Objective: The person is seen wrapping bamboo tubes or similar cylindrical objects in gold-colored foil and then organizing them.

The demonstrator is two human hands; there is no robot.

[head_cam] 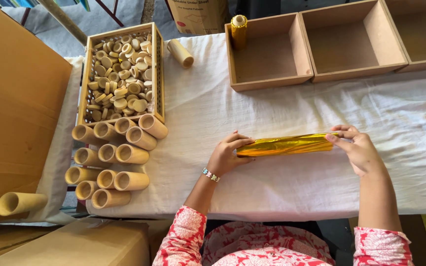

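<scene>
From the head camera, the gold-foil-wrapped tube (287, 145) lay crosswise on the white cloth (272, 187), gripped at both ends. The left hand (227, 154) was curled around its left end, fingers bent over the foil, and the right hand (357, 149) pinched its right end between thumb and fingertips. Both tube ends were hidden under the fingers, so how the foil closed there could not be made out. The three open wooden boxes (343, 47) ran off the top and right edges; a second gold-wrapped tube (238, 29) stood in the leftmost one. To the left, a stack of bare cardboard tubes (117, 162) lay below a wooden tray of round caps (122, 71). Bare cloth lay open between the hands and the boxes.
</scene>
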